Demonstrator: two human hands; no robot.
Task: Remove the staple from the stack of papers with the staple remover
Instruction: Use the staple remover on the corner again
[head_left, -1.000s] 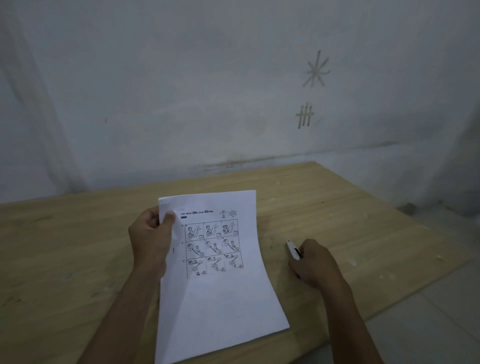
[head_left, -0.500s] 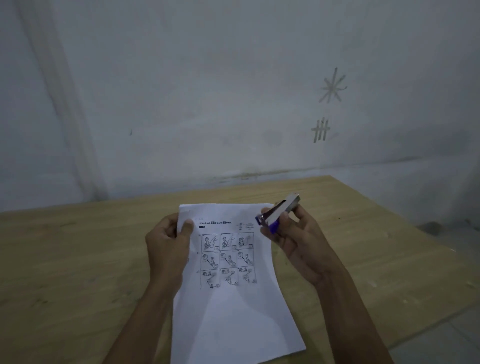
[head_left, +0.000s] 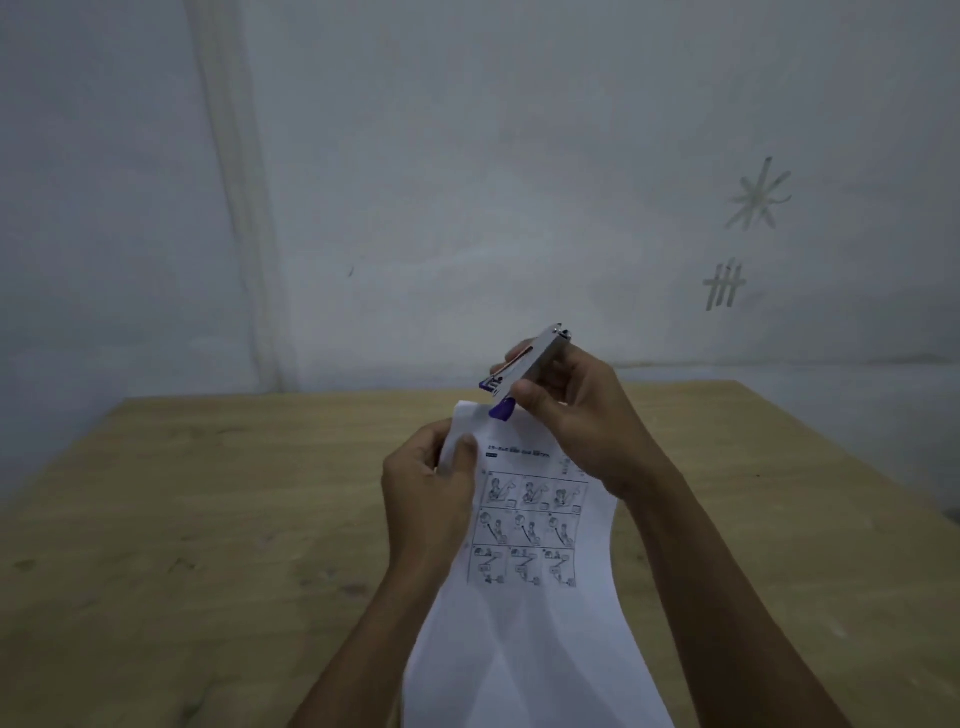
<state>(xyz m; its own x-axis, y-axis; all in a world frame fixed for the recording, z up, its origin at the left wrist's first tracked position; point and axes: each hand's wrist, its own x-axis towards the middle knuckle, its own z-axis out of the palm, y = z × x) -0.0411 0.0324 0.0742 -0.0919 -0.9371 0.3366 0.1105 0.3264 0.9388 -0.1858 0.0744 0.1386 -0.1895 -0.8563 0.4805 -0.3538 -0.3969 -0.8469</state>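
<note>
My left hand (head_left: 428, 488) pinches the upper left edge of the stack of papers (head_left: 535, 613), a white stack with a printed grid of small drawings, held up above the wooden table (head_left: 208, 519). My right hand (head_left: 576, 415) grips the staple remover (head_left: 524, 366), a silver metal tool with a purple tip, tilted with its purple end pointing down-left. That end hovers just over the top edge of the papers, near their upper left corner. The staple itself is too small to make out.
The table runs wide to both sides, with its right edge dropping off to the floor at far right. A grey wall (head_left: 467, 182) with scratched marks stands right behind the table.
My right hand picked the staple remover up off the table and brought it up and left to the top edge of the papers. My left hand raised the papers.
</note>
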